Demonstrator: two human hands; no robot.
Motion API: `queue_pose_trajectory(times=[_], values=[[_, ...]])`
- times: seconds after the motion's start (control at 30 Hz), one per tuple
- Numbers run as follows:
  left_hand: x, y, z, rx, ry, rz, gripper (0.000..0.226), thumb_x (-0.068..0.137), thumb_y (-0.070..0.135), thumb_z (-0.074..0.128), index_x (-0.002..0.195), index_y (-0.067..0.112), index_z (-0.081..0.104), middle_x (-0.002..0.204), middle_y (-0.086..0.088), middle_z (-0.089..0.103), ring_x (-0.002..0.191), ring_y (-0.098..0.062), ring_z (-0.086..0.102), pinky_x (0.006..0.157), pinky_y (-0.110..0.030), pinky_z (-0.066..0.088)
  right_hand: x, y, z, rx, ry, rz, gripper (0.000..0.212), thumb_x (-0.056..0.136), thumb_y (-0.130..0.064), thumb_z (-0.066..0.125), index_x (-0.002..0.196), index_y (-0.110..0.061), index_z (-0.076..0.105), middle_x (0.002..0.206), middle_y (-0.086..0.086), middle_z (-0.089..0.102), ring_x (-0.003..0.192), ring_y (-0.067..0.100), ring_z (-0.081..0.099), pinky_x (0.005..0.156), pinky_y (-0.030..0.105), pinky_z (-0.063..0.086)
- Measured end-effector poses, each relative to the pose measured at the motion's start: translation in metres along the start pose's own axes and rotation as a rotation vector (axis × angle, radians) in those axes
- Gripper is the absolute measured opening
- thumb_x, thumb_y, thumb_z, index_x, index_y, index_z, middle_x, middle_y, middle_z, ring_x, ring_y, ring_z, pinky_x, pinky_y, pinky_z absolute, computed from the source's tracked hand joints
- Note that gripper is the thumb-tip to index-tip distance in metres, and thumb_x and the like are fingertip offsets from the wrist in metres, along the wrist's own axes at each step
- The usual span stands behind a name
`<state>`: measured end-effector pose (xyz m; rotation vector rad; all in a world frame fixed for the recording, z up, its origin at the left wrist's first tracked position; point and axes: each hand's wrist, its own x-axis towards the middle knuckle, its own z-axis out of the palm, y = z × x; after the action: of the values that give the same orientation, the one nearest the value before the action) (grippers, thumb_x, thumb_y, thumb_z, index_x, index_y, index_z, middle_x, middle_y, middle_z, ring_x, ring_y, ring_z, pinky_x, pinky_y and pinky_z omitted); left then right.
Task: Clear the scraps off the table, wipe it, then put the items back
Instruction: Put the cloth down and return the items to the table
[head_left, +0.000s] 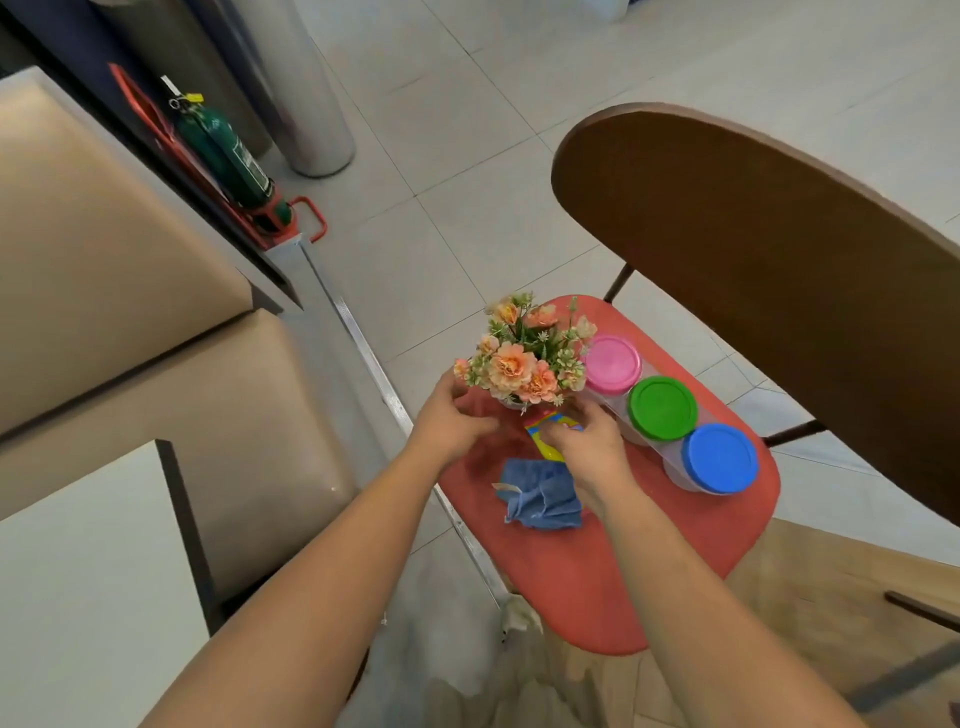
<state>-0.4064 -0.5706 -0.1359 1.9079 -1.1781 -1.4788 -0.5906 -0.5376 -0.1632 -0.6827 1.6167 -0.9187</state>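
Chair: a curved brown wooden chair back (753, 249) stands over a red padded seat (597, 571). I read the seat as a parking place, holding the items while the table is dealt with.
Table: a white table top (78, 597) lies off the seat's left edge. I see none of the items on it.
Jars: three clear plastic jars stand in a touching diagonal row along the seat's right edge. The pink-lidded jar (612, 365) is farthest, the green-lidded jar (662, 408) is in the middle and the blue-lidded jar (719, 457) is nearest me. I judge they are packed tight to save room.
Flowers: a bunch of peach artificial flowers (524, 353) stands upright in a small clear glass vase (511, 401). It is at the seat's far left corner, just beside the pink-lidded jar.
Left hand: my left hand (452, 421) is at the vase's left side, fingers curled and thumb up by the blooms. I cannot tell whether it touches the glass. I take it to be there to steady or lift.
Right hand: my right hand (587, 447) bends its fingers over the packet's far end, gripping it as far as I can judge.
Cloth: a crumpled blue cloth (543, 496) lies loose mid-seat, held by neither hand.
Packet: a small yellow-and-red packet (548, 452) lies between vase and cloth, mostly covered.
Stage: I think the putting back is about to begin. Whether the table is wiped, I cannot tell.
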Motion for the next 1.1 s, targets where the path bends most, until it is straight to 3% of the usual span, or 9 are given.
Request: queue_pose_trajectory(times=[0.13,0.3,0.47,0.57,0.67,0.8,0.9,1.0,1.1], values=[[0.019,-0.004,0.006,-0.05,-0.038,-0.029,0.062,0.069,-0.021,0.076,0.122,0.009,0.062,0.109,-0.013,0.073,0.093,-0.021,0.07,0.073,-0.025,0.058,0.014,0.003,0.005,0.057,-0.046,-0.007,0.051,0.079,0.01,0.073,0.125,-0.011,0.067,0.108,0.003,0.075,0.094,0.017,0.07,0.069,0.021,0.056],[0.028,-0.001,0.011,-0.017,-0.077,-0.016,0.046,0.069,-0.017,0.082,0.108,0.003,0.071,0.093,0.001,0.074,0.068,0.009,0.067,0.065,-0.012,0.052,0.025,0.012,0.008,0.101,-0.061,0.007,0.054,0.079,0.009,0.076,0.126,-0.015,0.066,0.11,0.0,0.076,0.104,0.022,0.071,0.083,0.035,0.059],[0.027,-0.001,0.014,-0.01,-0.033,0.012,0.047,0.062,0.003,0.092,0.105,0.014,0.076,0.099,0.002,0.078,0.087,-0.008,0.069,0.087,-0.031,0.056,0.021,0.011,0.013,0.081,-0.048,-0.046,0.049,0.084,0.004,0.076,0.127,-0.018,0.065,0.108,-0.007,0.075,0.099,0.01,0.069,0.084,0.029,0.057],[0.02,-0.003,0.015,-0.012,-0.032,0.033,0.041,0.068,0.001,0.092,0.095,0.024,0.072,0.091,0.009,0.075,0.074,0.006,0.068,0.074,-0.018,0.055,0.017,0.009,0.015,0.065,-0.056,-0.084,0.049,0.085,-0.004,0.078,0.128,-0.021,0.065,0.112,-0.007,0.075,0.105,0.01,0.069,0.088,0.026,0.057],[0.011,-0.004,0.011,-0.035,-0.002,0.056,0.039,0.073,-0.001,0.089,0.088,0.029,0.07,0.087,0.004,0.076,0.071,-0.001,0.07,0.074,-0.028,0.059,0.009,0.003,0.019,0.042,-0.059,-0.121,0.047,0.086,-0.002,0.077,0.128,-0.018,0.064,0.113,-0.003,0.074,0.103,0.01,0.068,0.081,0.018,0.054],[-0.005,-0.003,-0.006,-0.057,0.004,0.058,0.046,0.074,0.0,0.089,0.091,0.036,0.066,0.089,0.02,0.072,0.076,0.013,0.068,0.072,-0.016,0.054,-0.006,-0.007,0.025,-0.017,-0.09,-0.176,0.042,0.086,-0.007,0.078,0.122,-0.024,0.064,0.109,-0.008,0.074,0.102,0.008,0.069,0.088,0.031,0.056],[-0.028,-0.003,-0.026,-0.053,0.065,0.088,0.043,0.062,0.025,0.096,0.088,0.047,0.069,0.095,0.022,0.074,0.09,0.007,0.069,0.084,-0.031,0.057,-0.027,-0.017,0.031,-0.075,-0.138,-0.233,0.04,0.084,-0.021,0.079,0.119,-0.032,0.065,0.108,-0.01,0.074,0.104,0.011,0.07,0.091,0.039,0.057],[-0.058,-0.006,-0.051,-0.048,0.096,0.131,0.05,0.056,0.037,0.095,0.099,0.043,0.07,0.106,0.013,0.076,0.102,-0.011,0.071,0.091,-0.037,0.057,-0.059,-0.03,0.041,-0.122,-0.164,-0.281,0.043,0.086,-0.017,0.079,0.124,-0.027,0.064,0.109,-0.013,0.072,0.099,0.0,0.067,0.086,0.024,0.054],[-0.092,-0.014,-0.079,-0.091,0.109,0.142,0.05,0.072,0.015,0.095,0.103,0.039,0.064,0.108,0.014,0.072,0.104,-0.01,0.068,0.086,-0.023,0.055,-0.097,-0.043,0.057,-0.129,-0.199,-0.314,0.041,0.088,-0.012,0.078,0.124,-0.023,0.063,0.103,-0.013,0.073,0.081,-0.008,0.067,0.069,0.009,0.049]])
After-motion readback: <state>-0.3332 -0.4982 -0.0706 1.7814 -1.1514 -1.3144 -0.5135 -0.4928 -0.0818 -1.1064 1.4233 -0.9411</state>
